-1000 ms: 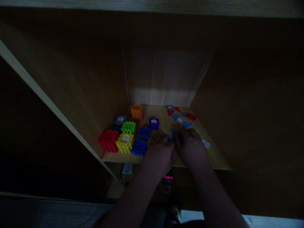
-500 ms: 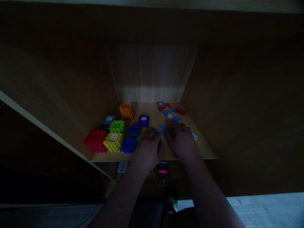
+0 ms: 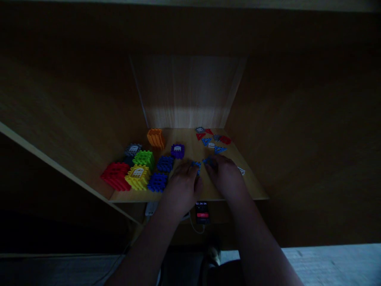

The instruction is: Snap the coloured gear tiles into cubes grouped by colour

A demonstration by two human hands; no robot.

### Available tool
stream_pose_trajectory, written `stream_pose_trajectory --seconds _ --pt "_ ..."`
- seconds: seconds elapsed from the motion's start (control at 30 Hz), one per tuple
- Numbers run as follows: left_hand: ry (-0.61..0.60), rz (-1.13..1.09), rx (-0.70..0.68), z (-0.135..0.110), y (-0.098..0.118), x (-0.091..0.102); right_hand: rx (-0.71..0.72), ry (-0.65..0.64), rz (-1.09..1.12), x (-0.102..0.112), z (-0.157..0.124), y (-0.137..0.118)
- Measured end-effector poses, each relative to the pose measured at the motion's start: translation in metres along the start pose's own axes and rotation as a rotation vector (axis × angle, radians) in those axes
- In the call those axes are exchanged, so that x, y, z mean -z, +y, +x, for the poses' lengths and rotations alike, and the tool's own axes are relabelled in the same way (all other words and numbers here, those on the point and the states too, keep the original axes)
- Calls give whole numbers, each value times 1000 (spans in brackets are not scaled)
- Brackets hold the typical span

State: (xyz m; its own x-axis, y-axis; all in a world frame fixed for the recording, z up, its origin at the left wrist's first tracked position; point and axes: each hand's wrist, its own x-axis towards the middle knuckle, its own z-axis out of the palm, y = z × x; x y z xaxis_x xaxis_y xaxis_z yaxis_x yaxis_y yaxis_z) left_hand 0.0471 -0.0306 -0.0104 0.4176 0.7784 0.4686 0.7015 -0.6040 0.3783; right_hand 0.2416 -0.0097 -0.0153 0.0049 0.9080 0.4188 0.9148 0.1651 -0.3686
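My left hand (image 3: 181, 187) and my right hand (image 3: 225, 175) meet over the middle of a small wooden shelf board (image 3: 253, 190). Between the fingertips sit small blue toothed plastic pieces (image 3: 200, 163); both hands pinch them. Left of the hands stand assembled plastic cubes: red (image 3: 115, 175), yellow (image 3: 138, 177), green (image 3: 144, 159), two blue (image 3: 157, 182), grey (image 3: 132, 150), purple (image 3: 177, 151) and orange (image 3: 156, 138). The scene is very dark.
Loose flat pieces, red, blue and grey (image 3: 212, 140), lie at the back right of the board; a white one (image 3: 241, 171) lies by my right hand. A phone with a lit screen (image 3: 202, 211) and a white plug (image 3: 150, 207) sit below the front edge. Wooden walls enclose the board.
The view has shifted so everything sits lower and to the left. My hands stay together on the blue pieces and have drawn slightly apart at the fingertips.
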Motion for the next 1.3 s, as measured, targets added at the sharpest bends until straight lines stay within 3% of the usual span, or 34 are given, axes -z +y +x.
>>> stream_pose_trajectory --seconds 0.3,0.57,0.77,0.87,1.0,1.3 --pt "-18 27 15 0 1 0 -33 -24 144 7 2 1" --pt "-20 73 11 -1 4 4 -23 6 95 9 1 -2" --pt "13 94 75 -2 6 3 63 124 1 10 1 9" --pt "-4 81 75 0 7 3 135 54 -22 7 1 12" --pt "-8 62 71 0 7 4 98 -26 -50 10 1 8" --pt "7 72 61 0 6 4 106 -85 -36 24 0 21"
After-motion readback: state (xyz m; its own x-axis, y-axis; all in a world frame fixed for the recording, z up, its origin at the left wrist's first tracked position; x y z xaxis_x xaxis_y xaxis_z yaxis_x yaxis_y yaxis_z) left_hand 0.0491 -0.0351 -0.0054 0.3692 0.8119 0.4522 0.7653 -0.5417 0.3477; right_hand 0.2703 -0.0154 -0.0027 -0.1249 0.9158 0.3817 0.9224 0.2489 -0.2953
